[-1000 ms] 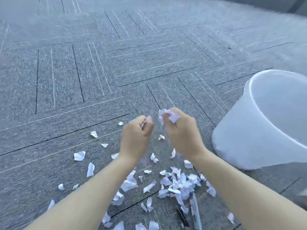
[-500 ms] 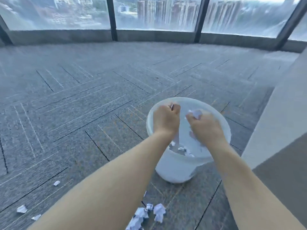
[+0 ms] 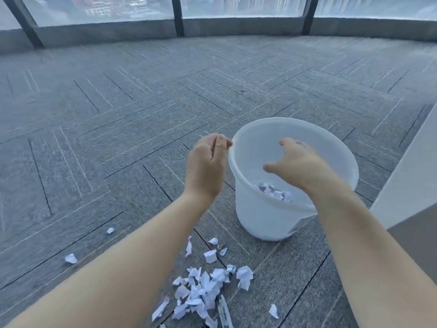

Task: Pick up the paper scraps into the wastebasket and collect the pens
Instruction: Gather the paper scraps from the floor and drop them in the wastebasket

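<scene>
Nearest me, below both wrists, I see a heap of torn white paper scraps point(image 3: 201, 290) on the grey ribbed carpet tiles point(image 3: 94, 138), with a slim pen point(image 3: 223, 311), pale-barrelled and blurred, poking out of its right edge; no writing on it is legible. A few loose scraps lie well apart to the left of the heap. Farther out, my left hand point(image 3: 205, 166) is loosely curled, thumb against forefinger, just beside the near-left rim of the translucent white round plastic wastebasket point(image 3: 260, 216); I cannot tell whether it pinches anything. My right hand point(image 3: 298, 164) hangs spread and released over the basket's mouth, with crumpled scraps in the bottom beneath its fingers point(image 3: 270, 167). Beyond stand dark-framed windows point(image 3: 177, 17).
</scene>
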The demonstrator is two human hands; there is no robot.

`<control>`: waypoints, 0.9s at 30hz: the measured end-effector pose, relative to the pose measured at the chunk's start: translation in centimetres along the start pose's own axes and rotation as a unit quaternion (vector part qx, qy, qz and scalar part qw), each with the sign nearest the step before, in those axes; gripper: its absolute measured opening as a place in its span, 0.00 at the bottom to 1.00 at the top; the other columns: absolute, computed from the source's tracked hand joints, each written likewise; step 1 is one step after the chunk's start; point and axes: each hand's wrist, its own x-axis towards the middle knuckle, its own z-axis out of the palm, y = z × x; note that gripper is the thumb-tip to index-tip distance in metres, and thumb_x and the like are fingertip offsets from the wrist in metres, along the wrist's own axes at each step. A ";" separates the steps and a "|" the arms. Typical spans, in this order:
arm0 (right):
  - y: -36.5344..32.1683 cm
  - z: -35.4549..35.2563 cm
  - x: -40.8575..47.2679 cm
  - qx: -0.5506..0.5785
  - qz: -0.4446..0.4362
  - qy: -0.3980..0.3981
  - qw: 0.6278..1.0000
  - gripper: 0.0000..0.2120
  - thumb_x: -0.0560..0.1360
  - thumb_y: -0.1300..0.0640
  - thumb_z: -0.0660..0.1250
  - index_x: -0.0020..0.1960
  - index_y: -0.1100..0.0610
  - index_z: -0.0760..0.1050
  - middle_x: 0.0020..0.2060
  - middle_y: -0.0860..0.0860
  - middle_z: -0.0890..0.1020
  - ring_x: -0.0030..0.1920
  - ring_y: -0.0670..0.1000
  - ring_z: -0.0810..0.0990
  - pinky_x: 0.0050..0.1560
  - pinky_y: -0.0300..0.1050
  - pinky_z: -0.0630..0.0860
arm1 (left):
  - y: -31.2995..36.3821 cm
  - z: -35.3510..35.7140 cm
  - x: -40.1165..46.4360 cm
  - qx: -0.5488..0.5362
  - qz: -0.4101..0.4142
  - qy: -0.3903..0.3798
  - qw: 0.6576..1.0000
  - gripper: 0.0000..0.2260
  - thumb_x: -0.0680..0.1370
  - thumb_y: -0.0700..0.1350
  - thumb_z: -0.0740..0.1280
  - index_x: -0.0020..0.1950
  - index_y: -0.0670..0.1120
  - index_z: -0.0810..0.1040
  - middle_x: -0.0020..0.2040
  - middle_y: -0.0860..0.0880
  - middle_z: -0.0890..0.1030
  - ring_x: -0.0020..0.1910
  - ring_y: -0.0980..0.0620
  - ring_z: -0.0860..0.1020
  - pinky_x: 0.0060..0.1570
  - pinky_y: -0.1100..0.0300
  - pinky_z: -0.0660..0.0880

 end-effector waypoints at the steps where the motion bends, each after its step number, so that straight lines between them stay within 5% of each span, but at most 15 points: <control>1: -1.0 0.1 -0.5 0.000 -0.027 0.036 0.999 0.27 0.75 0.50 0.66 0.71 0.55 0.66 0.67 0.56 0.72 0.67 0.59 0.70 0.61 0.48 0.68 | -1.3 -1.7 -0.9 0.027 -0.003 0.006 1.000 0.13 0.80 0.49 0.56 0.45 0.48 0.79 0.43 0.50 0.81 0.45 0.53 0.78 0.48 0.53 0.76; 5: -7.0 2.4 -3.8 0.131 -0.230 0.165 0.950 0.17 0.72 0.62 0.66 0.58 0.50 0.78 0.51 0.50 0.80 0.43 0.47 0.76 0.40 0.35 0.66 | -8.4 -8.7 -6.5 0.148 -0.078 0.007 0.986 0.11 0.81 0.45 0.57 0.44 0.48 0.78 0.43 0.51 0.80 0.44 0.53 0.77 0.46 0.54 0.74; 9: -11.4 10.9 -6.7 0.182 -0.353 0.027 0.917 0.19 0.68 0.71 0.64 0.49 0.51 0.82 0.42 0.48 0.77 0.33 0.36 0.69 0.38 0.27 0.66 | -17.1 -14.9 -14.5 0.290 -0.178 -0.053 0.939 0.10 0.80 0.49 0.59 0.54 0.49 0.78 0.53 0.51 0.79 0.55 0.50 0.75 0.54 0.54 0.72; 12: -9.9 19.6 -7.5 0.136 -0.329 -0.105 0.929 0.17 0.72 0.72 0.61 0.53 0.56 0.81 0.45 0.49 0.76 0.40 0.40 0.71 0.44 0.31 0.68 | -21.4 -17.2 -20.2 0.392 -0.257 -0.110 0.877 0.20 0.78 0.58 0.58 0.68 0.54 0.70 0.70 0.49 0.69 0.70 0.46 0.63 0.68 0.48 0.63; 15: -5.7 25.9 -8.0 0.062 -0.290 -0.154 0.942 0.15 0.79 0.58 0.62 0.65 0.52 0.74 0.59 0.52 0.75 0.59 0.51 0.72 0.60 0.43 0.69 | -22.8 -17.8 -24.3 0.441 -0.312 -0.134 0.831 0.30 0.75 0.67 0.53 0.75 0.62 0.54 0.78 0.50 0.50 0.77 0.47 0.45 0.73 0.42 0.48; 17: -2.8 28.0 -8.3 -0.049 -0.252 -0.168 0.952 0.25 0.78 0.42 0.59 0.74 0.44 0.62 0.73 0.52 0.64 0.74 0.58 0.59 0.70 0.54 0.60 | -22.9 -17.7 -26.3 0.442 -0.320 -0.117 0.830 0.34 0.72 0.72 0.50 0.76 0.63 0.46 0.79 0.51 0.43 0.76 0.48 0.38 0.72 0.41 0.40; 20: -0.1 29.5 -9.0 -0.143 -0.223 -0.197 0.944 0.38 0.71 0.26 0.50 0.76 0.38 0.45 0.79 0.50 0.44 0.77 0.59 0.38 0.74 0.60 0.43 | -22.6 -16.9 -28.2 0.441 -0.308 -0.105 0.836 0.37 0.70 0.74 0.47 0.76 0.61 0.43 0.78 0.52 0.40 0.75 0.51 0.34 0.72 0.41 0.36; 24: 0.4 30.7 -11.1 -0.111 -0.279 -0.219 0.928 0.44 0.65 0.21 0.47 0.76 0.37 0.41 0.78 0.46 0.38 0.76 0.54 0.31 0.74 0.57 0.37 | -21.9 -15.4 -29.3 0.416 -0.246 -0.158 0.861 0.40 0.68 0.76 0.43 0.75 0.61 0.40 0.77 0.54 0.38 0.75 0.54 0.33 0.73 0.46 0.34; 27: 0.6 31.4 -12.6 -0.125 -0.338 -0.229 0.904 0.44 0.68 0.24 0.53 0.76 0.39 0.37 0.77 0.46 0.35 0.74 0.52 0.27 0.74 0.54 0.34 | -21.8 -14.5 -29.6 0.400 -0.162 -0.224 0.874 0.42 0.69 0.75 0.51 0.76 0.60 0.38 0.78 0.52 0.38 0.76 0.52 0.36 0.73 0.47 0.38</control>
